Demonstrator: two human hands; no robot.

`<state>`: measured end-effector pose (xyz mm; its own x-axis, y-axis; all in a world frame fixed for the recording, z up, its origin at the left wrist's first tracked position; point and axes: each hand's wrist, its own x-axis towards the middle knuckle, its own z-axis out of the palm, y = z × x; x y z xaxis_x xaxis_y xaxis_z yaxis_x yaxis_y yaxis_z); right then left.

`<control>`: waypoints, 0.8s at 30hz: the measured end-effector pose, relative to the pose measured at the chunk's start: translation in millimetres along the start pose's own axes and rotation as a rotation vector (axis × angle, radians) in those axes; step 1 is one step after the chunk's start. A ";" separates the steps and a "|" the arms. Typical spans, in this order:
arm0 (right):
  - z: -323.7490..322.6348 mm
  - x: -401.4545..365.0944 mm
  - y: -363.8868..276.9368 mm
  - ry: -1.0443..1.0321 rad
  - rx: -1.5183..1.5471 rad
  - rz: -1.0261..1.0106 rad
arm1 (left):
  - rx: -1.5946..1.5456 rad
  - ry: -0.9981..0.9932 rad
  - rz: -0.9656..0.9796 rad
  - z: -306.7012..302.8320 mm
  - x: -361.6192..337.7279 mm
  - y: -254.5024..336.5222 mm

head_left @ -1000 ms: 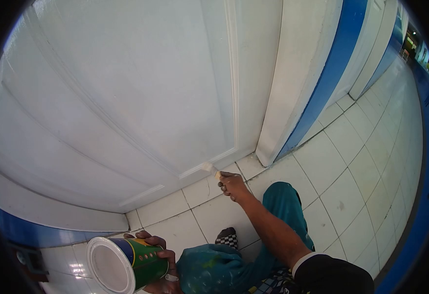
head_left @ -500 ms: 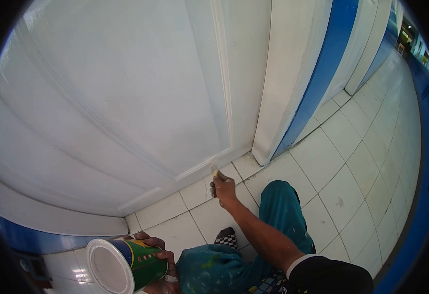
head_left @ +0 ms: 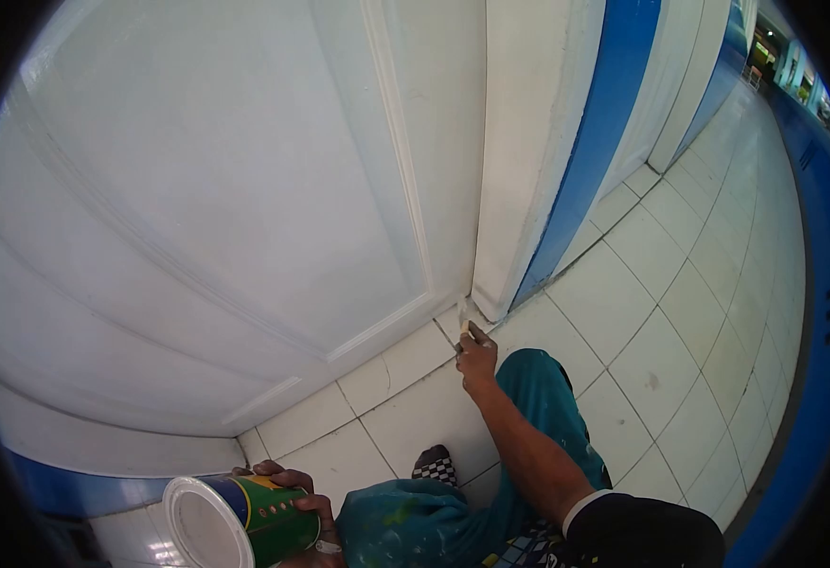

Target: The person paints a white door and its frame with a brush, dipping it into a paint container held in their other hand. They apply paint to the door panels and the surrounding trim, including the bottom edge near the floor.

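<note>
My right hand (head_left: 477,360) is closed around the light handle of a paintbrush (head_left: 464,314). Its bristles are at the bottom corner of a white panelled door (head_left: 225,199), close to the foot of the white door frame (head_left: 521,142); whether they touch is too fine to tell. At the lower left my left hand (head_left: 312,502) grips a green, blue and yellow paint can (head_left: 273,519) from its side. The can is tilted, with its pale round end facing left.
White floor tiles (head_left: 633,379) with dark joints run below the door and off to the right. A blue band (head_left: 593,133) borders the door frame. My paint-spotted teal trousers (head_left: 415,521) and a checkered sock (head_left: 434,466) show below. A blue wall (head_left: 817,180) stands at far right.
My right hand has moved the paintbrush rightward along the door's bottom edge to the corner by the frame. My left hand still holds the paint can, and the view has shifted slightly.
</note>
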<state>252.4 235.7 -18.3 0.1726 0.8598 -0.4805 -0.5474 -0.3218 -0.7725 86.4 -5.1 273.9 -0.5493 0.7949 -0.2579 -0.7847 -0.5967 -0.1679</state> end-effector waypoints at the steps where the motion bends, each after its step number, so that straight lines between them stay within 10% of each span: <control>1: -4.8 3.5 1.6 0.051 -0.002 -0.043 | -0.134 -0.007 0.063 -0.2 -1.4 -7.8; 11: 61.1 -18.4 181.6 -0.260 -0.478 -0.117 | 0.250 0.006 -0.155 -7.0 13.9 27.6; 17: 57.5 -53.7 122.8 -0.619 -0.805 0.020 | 0.247 -0.019 -0.181 -9.0 19.6 27.3; 24: -11.8 47.0 52.1 -0.246 -0.478 -0.028 | 0.248 -0.039 -0.187 -9.1 23.5 27.7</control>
<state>241.6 254.6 -86.0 -0.0461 0.9197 -0.3899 -0.1016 -0.3926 -0.9141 54.4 -4.0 254.5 -0.3952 0.8949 -0.2072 -0.9169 -0.3980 0.0298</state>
